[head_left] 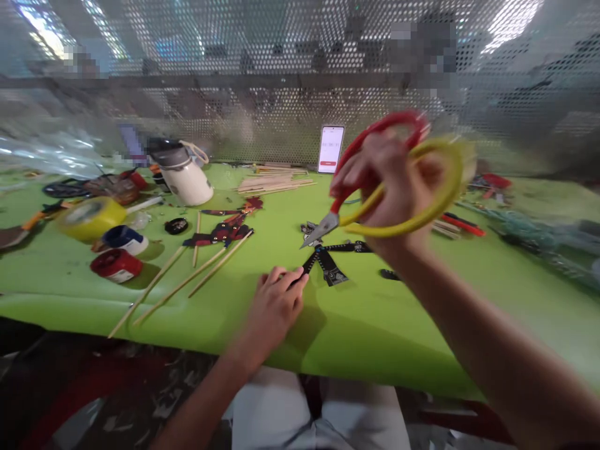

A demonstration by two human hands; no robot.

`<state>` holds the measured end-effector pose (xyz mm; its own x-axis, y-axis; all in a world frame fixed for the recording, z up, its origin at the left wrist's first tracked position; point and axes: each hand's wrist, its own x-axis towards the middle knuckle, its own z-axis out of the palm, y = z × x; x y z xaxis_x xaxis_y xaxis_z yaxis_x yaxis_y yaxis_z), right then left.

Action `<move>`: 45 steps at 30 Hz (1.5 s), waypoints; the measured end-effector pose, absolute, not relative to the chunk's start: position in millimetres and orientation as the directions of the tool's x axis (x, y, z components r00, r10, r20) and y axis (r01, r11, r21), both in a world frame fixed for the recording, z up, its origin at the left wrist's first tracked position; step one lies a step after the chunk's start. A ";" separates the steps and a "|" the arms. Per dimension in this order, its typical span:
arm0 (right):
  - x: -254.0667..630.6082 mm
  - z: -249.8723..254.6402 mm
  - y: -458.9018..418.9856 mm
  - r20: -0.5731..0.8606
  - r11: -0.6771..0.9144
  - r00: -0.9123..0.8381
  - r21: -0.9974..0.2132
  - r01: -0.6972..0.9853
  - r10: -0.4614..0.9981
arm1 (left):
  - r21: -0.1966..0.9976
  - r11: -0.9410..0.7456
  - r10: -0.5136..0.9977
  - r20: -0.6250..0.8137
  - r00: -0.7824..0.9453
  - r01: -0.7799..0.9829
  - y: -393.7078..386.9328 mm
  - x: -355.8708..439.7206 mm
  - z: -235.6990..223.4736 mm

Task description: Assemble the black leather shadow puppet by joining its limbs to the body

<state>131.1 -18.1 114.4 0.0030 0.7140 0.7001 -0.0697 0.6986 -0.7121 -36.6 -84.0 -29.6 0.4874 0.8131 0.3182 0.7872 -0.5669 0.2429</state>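
My right hand [389,181] is raised over the table, gripping scissors [328,226] with one red and one yellow handle. Their blades look closed and point down-left, in front of a flat black jointed puppet [332,265] with pale patterned details. On the table, my left hand [280,300] has its fingers curled down on the puppet's lower-left black piece, pinching or pressing it. A loose small black piece [389,274] lies below my right wrist. To the left is a dark red and navy jointed puppet [222,232] with thin wooden sticks [180,284].
Left on the green table [56,275] are yellow tape [91,219], a red roll [116,265], a blue-and-white roll [125,240] and a white jug [185,178]. Wooden sticks [274,182] lie at the back. A phone [330,150] leans against the perforated metal screen [262,119]. Right: a red-orange pen-like tool [464,224].
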 end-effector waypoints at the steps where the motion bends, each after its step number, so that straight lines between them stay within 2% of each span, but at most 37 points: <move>1: 137.9 125.8 -17.9 0.706 0.713 0.097 -0.695 -0.095 0.701 | 0.260 -0.562 0.816 0.326 0.477 0.785 -84.2 -37.0 -29.8; 2: 145.3 132.8 -17.4 0.695 0.699 0.072 -0.713 -0.057 0.715 | 0.281 -0.556 0.821 0.332 0.464 0.782 -84.2 -37.6 -29.9; 4: 159.7 131.0 -14.8 0.577 0.599 -0.193 -0.796 0.085 0.794 | 0.342 -0.553 0.827 0.338 0.450 0.760 -83.3 -39.9 -29.6; 5: 165.6 122.8 -13.2 0.436 0.520 -0.360 -0.834 0.184 0.825 | 0.384 -0.550 0.832 0.332 0.445 0.742 -82.3 -41.3 -29.1; 6: 170.1 111.1 -11.7 0.291 0.443 -0.452 -0.853 0.276 0.843 | 0.431 -0.537 0.842 0.322 0.433 0.725 -80.9 -42.7 -28.4; 9: 176.4 71.9 -10.4 -0.039 0.179 -0.488 -0.903 0.392 0.872 | 0.570 -0.437 0.899 0.268 0.346 0.696 -76.2 -45.2 -25.6; 12: 180.6 45.1 -9.7 -0.175 -0.025 -0.457 -0.949 0.315 0.872 | 0.645 -0.358 0.934 0.241 0.265 0.675 -71.8 -44.8 -25.2; 19: 197.0 4.8 8.7 -0.268 -0.241 -0.438 -0.963 0.118 0.858 | 0.659 -0.361 0.929 0.315 0.194 0.660 -67.4 -44.9 -33.4; 26: 197.6 -6.0 8.9 -0.301 -0.294 -0.418 -0.952 0.084 0.857 | 0.571 -0.463 0.878 0.402 0.262 0.677 -70.8 -43.8 -29.2; 29: 198.1 -6.5 8.3 -0.300 -0.297 -0.414 -0.952 0.072 0.859 | 0.470 -0.504 0.845 0.443 0.300 0.725 -73.5 -42.4 -28.9; 33: 198.6 -6.7 8.1 -0.303 -0.304 -0.412 -0.951 0.065 0.860 | 0.261 -0.609 0.770 0.421 0.479 0.749 -75.6 -40.7 -30.6; 37: 197.9 -5.0 7.7 -0.337 -0.333 -0.395 -0.939 0.080 0.855 | 0.283 -0.627 0.768 0.382 0.514 0.725 -76.0 -40.6 -29.7; 45: 195.9 -0.8 7.2 -0.363 -0.385 -0.395 -0.923 0.027 0.844 | 0.380 -0.617 0.777 0.430 0.459 0.689 -75.9 -40.7 -25.9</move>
